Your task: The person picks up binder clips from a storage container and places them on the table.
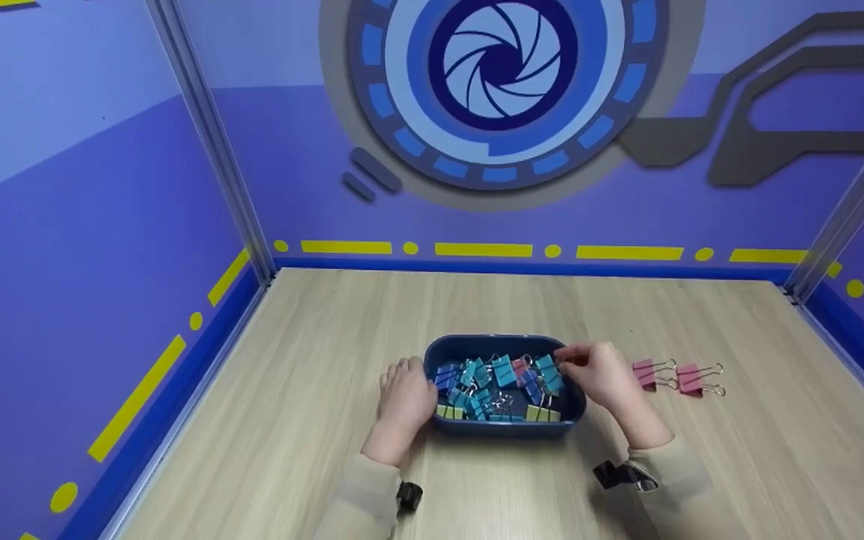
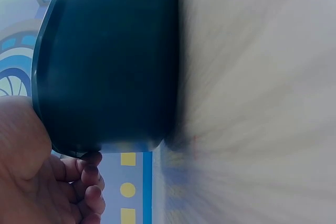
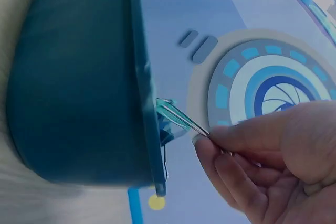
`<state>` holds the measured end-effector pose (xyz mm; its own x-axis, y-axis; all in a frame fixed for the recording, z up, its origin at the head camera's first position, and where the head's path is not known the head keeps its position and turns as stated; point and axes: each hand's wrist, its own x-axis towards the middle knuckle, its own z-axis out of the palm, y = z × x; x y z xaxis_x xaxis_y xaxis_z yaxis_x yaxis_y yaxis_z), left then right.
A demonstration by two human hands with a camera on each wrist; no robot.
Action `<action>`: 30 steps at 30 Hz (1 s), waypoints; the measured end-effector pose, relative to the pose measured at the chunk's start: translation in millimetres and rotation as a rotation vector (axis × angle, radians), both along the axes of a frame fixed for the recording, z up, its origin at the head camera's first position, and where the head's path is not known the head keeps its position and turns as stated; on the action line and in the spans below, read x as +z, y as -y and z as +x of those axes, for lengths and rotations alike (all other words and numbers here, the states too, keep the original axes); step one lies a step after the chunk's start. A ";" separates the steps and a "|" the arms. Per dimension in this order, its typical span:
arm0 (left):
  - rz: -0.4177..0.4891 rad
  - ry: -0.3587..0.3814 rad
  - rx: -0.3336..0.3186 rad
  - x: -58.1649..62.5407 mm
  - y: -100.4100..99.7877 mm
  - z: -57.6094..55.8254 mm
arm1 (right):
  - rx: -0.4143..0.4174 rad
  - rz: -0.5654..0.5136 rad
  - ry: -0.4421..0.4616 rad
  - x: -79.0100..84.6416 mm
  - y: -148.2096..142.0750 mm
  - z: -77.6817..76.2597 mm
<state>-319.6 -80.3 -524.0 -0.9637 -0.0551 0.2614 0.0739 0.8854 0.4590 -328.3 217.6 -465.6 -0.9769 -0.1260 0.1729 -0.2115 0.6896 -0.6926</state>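
Observation:
A dark blue box (image 1: pixel 507 430) on the table holds several binder clips in teal, blue, pink and yellow-green. My left hand (image 1: pixel 406 394) grips its left end, thumb at the rim; in the left wrist view the fingers (image 2: pixel 92 177) curl beside the box's end. Over the right rim, my right hand (image 1: pixel 603 371) pinches a teal binder clip (image 1: pixel 548 367) by its wire handles. The right wrist view shows that clip (image 3: pixel 176 115) at the rim between thumb and index finger, its lower part hidden behind the box wall.
Two pink binder clips, one nearer the box (image 1: pixel 648 374) and one farther right (image 1: pixel 693 379), lie on the wooden table (image 1: pixel 312 352) past my right hand. Blue-purple panels (image 1: pixel 282 165) with metal posts enclose the table's back and sides.

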 end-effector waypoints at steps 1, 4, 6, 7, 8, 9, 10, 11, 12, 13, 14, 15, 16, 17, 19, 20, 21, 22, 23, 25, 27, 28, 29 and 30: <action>-0.001 0.004 0.001 -0.3 0.1 0.2 | 0.009 0.022 -0.032 -0.5 1.3 1.3; -0.006 0.009 0.001 -0.8 0.3 0.7 | 0.059 0.087 -0.185 -3.3 5.1 4.6; -0.012 0.005 0.001 -0.8 0.6 0.6 | 0.085 0.136 -0.327 -6.1 7.0 5.3; -0.015 0.004 0.001 -0.6 0.6 0.6 | 0.096 0.159 -0.396 -7.6 7.7 5.2; -0.016 0.003 0.001 -0.4 0.7 0.5 | 0.107 0.180 -0.454 -9.0 8.4 5.0; -0.016 0.001 0.001 -0.3 0.7 0.3 | 0.121 0.199 -0.507 -10.3 8.8 4.7; -0.012 0.002 0.001 0.0 0.5 0.3 | 0.133 0.217 -0.552 -11.5 9.0 4.2; -0.011 0.005 0.001 0.0 0.4 0.1 | 0.144 0.236 -0.594 -12.7 9.1 3.4; -0.010 0.008 0.001 -0.1 0.4 -0.1 | 0.155 0.253 -0.632 -13.9 9.2 2.7; -0.009 0.009 0.001 -0.2 0.3 -0.2 | 0.166 0.266 -0.664 -14.9 9.2 2.0; -0.007 0.010 0.001 -0.4 0.2 -0.5 | 0.175 0.276 -0.694 -15.8 9.2 1.4; -0.007 0.012 0.002 -0.5 0.1 -0.6 | 0.180 0.284 -0.719 -16.6 9.3 0.7; -0.009 0.012 0.003 -0.6 0.2 -0.6 | 0.184 0.292 -0.738 -17.5 9.5 0.1; -0.010 0.012 0.004 -0.6 0.2 -0.6 | 0.184 0.299 -0.750 -18.6 9.4 -0.6; -0.011 0.003 0.003 -0.2 0.2 -0.5 | 0.178 0.302 -0.760 -19.9 9.4 -1.2; -0.012 -0.001 0.003 0.0 0.2 -0.4 | 0.172 0.293 -0.758 -20.3 9.3 -1.5; -0.012 -0.003 0.003 0.1 0.3 -0.4 | 0.163 0.281 -0.753 -20.7 9.1 -2.0; -0.013 -0.006 0.003 0.0 0.4 -0.4 | 0.152 0.259 -0.745 -20.3 8.8 -2.3; -0.011 -0.007 0.002 0.1 0.3 -0.6 | 0.132 0.228 -0.722 -19.7 8.3 -2.5; -0.011 -0.006 0.002 -0.1 0.4 -0.7 | 0.077 0.132 -0.619 -15.6 7.1 -2.1; -0.010 0.002 0.003 -0.1 0.3 -0.8 | 0.013 0.027 -0.484 -9.5 3.8 -1.2; -0.008 0.006 0.004 -0.2 0.2 -1.0 | -0.023 -0.021 -0.402 -5.5 1.3 -0.3; -0.006 0.009 0.005 -0.1 0.3 -0.9 | -0.057 -0.063 -0.321 -1.7 -2.0 0.5; -0.004 0.011 0.005 -0.2 0.4 -0.9 | -0.083 -0.098 -0.250 2.4 -5.9 1.0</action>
